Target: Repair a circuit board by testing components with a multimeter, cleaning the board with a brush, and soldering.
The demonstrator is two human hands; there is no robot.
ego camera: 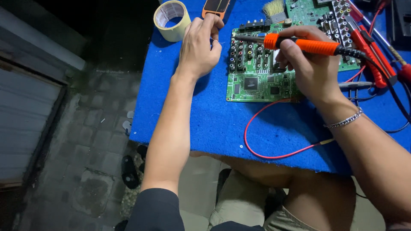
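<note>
Our right hand [308, 70] gripped the orange soldering iron [306, 45] over the green circuit board [257, 77], frame centre; our left hand [198, 47] pinched thin solder wire. Lingering heat risked lifting pads.

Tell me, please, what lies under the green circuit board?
The green circuit board lies on the blue mat. Its right part is covered by the right hand holding the orange soldering iron.

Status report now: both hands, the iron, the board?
Right hand grips soldering iron, tip over circuit board. Left hand pinches thin wire beside board. Red lead loops nearby.
</note>
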